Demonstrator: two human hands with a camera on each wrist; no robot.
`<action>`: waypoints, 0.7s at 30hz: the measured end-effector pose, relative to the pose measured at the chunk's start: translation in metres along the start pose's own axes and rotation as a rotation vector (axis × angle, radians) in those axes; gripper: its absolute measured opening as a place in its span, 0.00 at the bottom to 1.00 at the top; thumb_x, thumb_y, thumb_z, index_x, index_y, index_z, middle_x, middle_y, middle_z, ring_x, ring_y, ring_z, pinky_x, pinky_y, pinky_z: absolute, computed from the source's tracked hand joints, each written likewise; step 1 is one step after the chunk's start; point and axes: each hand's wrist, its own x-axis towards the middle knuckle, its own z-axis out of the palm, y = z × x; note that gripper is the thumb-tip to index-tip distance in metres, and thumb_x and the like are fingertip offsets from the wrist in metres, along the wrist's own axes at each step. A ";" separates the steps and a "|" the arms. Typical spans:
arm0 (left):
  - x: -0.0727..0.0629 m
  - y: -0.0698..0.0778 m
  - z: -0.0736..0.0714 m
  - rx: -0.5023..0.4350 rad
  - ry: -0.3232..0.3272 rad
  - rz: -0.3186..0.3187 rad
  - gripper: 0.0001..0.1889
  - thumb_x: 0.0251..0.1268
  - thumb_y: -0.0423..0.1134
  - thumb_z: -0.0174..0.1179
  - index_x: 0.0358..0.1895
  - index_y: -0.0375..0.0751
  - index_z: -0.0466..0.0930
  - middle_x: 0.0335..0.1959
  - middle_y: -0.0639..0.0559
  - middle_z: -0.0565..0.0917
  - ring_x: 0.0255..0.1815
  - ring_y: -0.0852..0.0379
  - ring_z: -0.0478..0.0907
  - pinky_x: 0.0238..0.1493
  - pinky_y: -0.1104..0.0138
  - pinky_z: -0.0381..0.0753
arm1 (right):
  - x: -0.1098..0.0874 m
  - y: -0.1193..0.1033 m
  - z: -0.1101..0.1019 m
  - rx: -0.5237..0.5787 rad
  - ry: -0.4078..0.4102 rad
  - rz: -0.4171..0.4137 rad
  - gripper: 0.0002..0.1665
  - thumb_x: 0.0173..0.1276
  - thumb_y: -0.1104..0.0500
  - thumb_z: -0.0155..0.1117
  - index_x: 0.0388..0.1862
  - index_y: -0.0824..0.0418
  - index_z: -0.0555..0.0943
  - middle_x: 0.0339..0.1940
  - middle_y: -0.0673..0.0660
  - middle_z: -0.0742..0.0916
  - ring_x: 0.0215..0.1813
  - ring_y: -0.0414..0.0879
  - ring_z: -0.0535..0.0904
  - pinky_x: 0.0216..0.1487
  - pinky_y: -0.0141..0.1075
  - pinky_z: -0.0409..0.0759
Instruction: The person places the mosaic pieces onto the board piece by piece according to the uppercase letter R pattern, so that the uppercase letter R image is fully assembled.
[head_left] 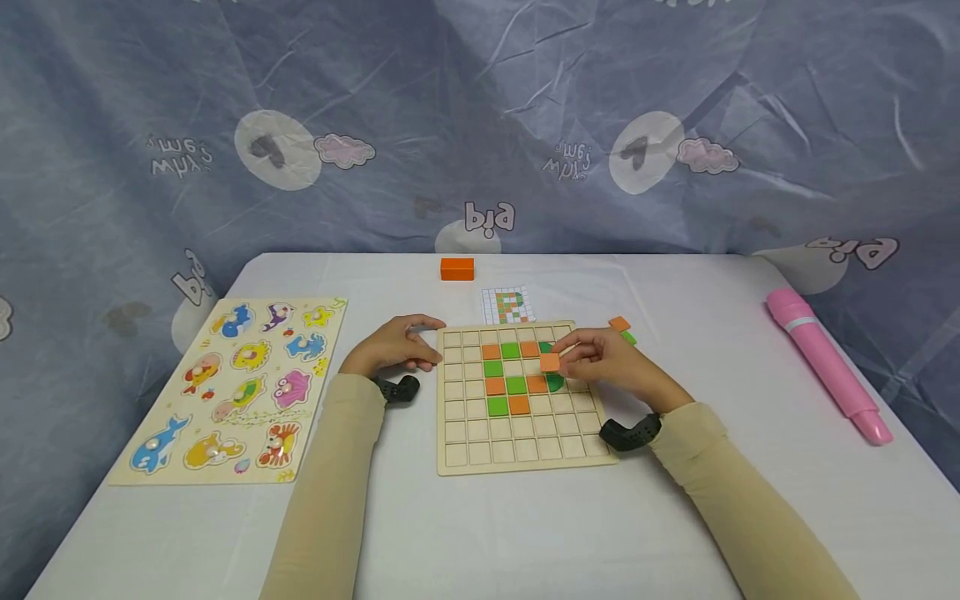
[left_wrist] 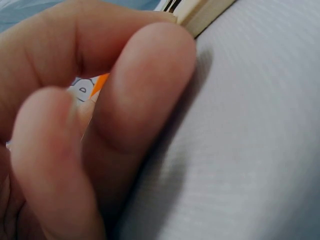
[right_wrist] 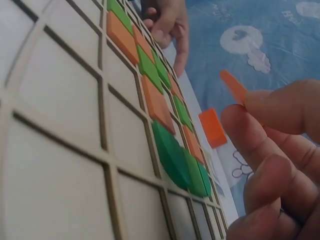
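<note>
A wooden grid board [head_left: 525,450] lies flat on the white table, with orange and light green square tiles [head_left: 516,385] set in its cells. Two dark green rounded pieces [right_wrist: 170,152] sit at the right of the pattern, a light green tile between them. Thumb and index finger of my right hand [head_left: 611,360] pinch an orange square tile [head_left: 550,362], raised above the board. My left hand [head_left: 397,343] rests at the board's upper left edge, its index finger and thumb apart along it. Behind the board lies a gridded pattern card [head_left: 510,303], its lower part hidden.
At left lies a sea-animal peg puzzle [head_left: 217,392]. An orange block [head_left: 457,269] stands near the table's back edge. Beyond my right hand are a loose orange tile [head_left: 619,323] and a partly hidden green piece [head_left: 629,337]. A pink cylindrical thing [head_left: 828,362] lies far right.
</note>
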 end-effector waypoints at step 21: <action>-0.001 0.002 0.000 -0.038 -0.003 -0.016 0.38 0.64 0.26 0.74 0.78 0.39 0.72 0.26 0.50 0.87 0.22 0.63 0.84 0.23 0.76 0.75 | 0.004 -0.011 0.040 -0.129 -0.176 -0.114 0.13 0.70 0.67 0.74 0.52 0.71 0.85 0.37 0.55 0.93 0.26 0.35 0.68 0.32 0.29 0.67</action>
